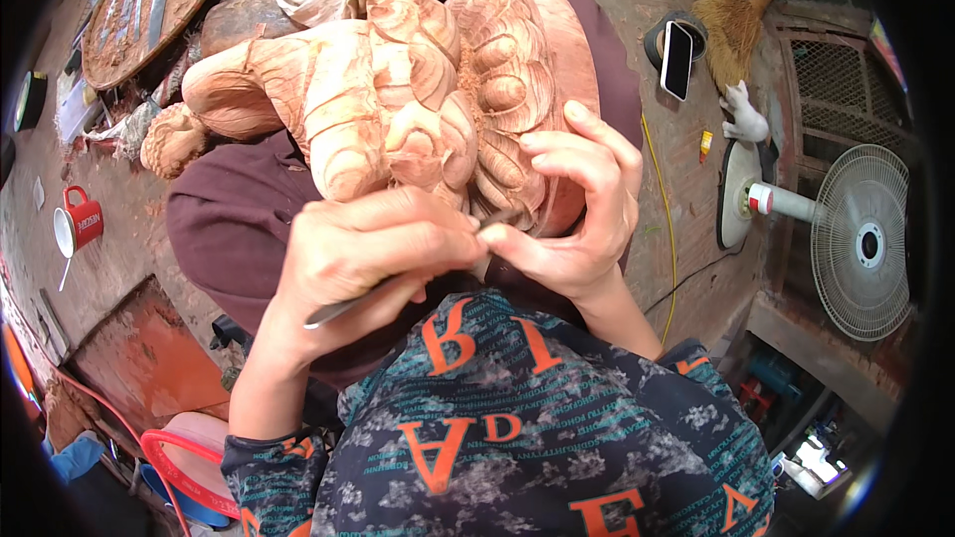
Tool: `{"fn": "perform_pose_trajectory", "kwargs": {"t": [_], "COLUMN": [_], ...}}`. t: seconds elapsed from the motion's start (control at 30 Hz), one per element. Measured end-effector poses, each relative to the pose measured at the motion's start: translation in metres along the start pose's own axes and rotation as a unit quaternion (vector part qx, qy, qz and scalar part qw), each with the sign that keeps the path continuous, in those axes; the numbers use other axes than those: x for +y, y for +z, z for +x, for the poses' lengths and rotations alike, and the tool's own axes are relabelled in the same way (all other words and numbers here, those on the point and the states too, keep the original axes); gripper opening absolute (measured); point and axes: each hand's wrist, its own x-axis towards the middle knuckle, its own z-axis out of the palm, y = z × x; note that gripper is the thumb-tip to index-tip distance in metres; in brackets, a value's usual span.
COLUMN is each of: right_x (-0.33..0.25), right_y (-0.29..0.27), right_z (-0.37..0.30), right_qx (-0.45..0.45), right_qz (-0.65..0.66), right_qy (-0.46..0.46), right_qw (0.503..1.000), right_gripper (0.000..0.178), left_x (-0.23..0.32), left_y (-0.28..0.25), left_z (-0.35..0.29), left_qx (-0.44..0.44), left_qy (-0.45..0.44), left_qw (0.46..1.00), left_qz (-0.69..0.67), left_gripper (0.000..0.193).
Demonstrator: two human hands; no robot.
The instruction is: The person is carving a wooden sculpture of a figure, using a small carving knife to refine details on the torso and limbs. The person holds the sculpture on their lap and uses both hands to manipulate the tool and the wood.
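A large carved wooden figure (343,104), pale reddish-brown with rounded folds and bead-like bumps, rests across my lap. My left hand (383,244) is closed around a slim metal carving chisel (348,306), whose back end sticks out below the palm. The working end meets the figure's near lower edge, where fingers hide it. My right hand (587,199) curves along the right side of the carving with its fingers apart. Its thumb tip presses beside the left fingertips at the cutting spot. Fine wood crumbs lie in the grooves.
A round tray (164,25) of metal chisels sits at the upper left. A red mug (80,222) stands on the floor at left. To the right are a phone (676,60), a straw broom (731,20), a white kitten (744,114) and a standing fan (860,239).
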Motion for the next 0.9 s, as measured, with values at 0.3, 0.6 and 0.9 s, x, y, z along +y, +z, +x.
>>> {"fn": "perform_pose_trajectory", "kwargs": {"t": [0.3,0.6,0.9], "right_x": [-0.003,-0.009,-0.012], "right_y": [-0.002,0.005,0.007], "right_z": [-0.001,0.003,0.003], "right_qx": [-0.016,0.002,0.001], "right_qz": [0.009,-0.017,-0.027], "right_qy": [0.014,0.022,0.049], "right_qw": [1.0,1.0,0.998], "right_gripper": [0.055,0.055,0.054], "left_x": [-0.007,-0.009,0.005], "left_y": [0.015,0.014,0.018], "left_z": [-0.009,-0.016,-0.019], "left_qx": [0.053,0.111,0.154], "left_qy": [-0.001,0.012,-0.124], "left_qw": [0.998,0.994,0.978], "left_qz": [-0.029,-0.002,-0.066], "left_gripper": [0.013,0.017,0.016]}}
